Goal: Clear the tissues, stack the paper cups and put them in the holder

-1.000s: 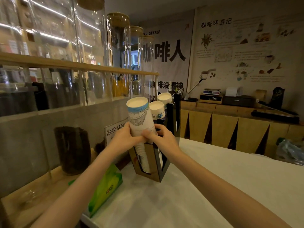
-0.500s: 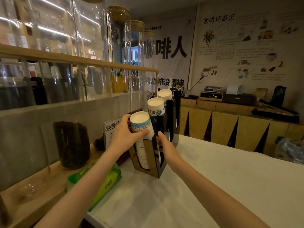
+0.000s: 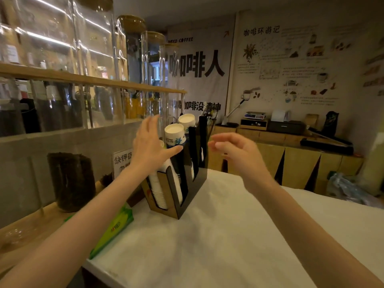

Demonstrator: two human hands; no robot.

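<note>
Surface: white counter [image 3: 207,246], café wall behind.
Cup stack [image 3: 166,183]: seated in holder [image 3: 182,206], nearest slot.
Handling: likely light, crushable; grip sidewalls gently.
Left hand [image 3: 149,148]: spread, empty.
Right hand [image 3: 239,154]: loosely curled, empty.

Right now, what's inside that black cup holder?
The cup holder holds three stacks of paper cups. The left hand hides the top of the nearest stack, and the holder's walls hide the back stacks' lower parts.

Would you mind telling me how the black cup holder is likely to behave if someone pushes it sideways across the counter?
The cup holder looks tall and narrow, so a high push might tip it. Its three cup stacks stick out on top, probably making it slightly top-heavy. On the smooth white counter, a low push would likely slide it.
</note>
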